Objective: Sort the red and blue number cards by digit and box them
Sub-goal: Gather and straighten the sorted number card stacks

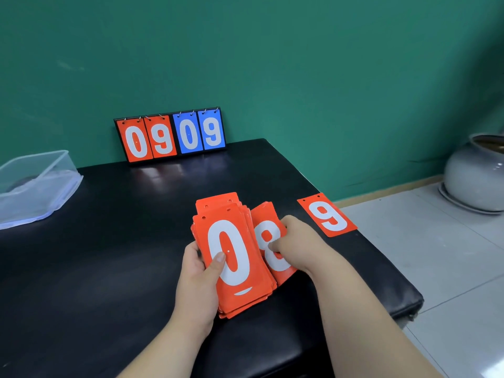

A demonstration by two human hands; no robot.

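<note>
Digits on the red cards (218, 203) beneath the 0 card (231, 255) are hidden, and frame edges crop the clear plastic box (32, 184) and grey jar (474, 175).

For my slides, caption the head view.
Left hand holds the red card stack; right hand pinches the 8 card.

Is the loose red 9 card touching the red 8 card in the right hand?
Apart. The head view shows a strip of black table between the 9 card and the 8 card, which the right hand pinches.

Even, soft light; glare on the black table (169, 170); wide-angle bending at edges.
</note>
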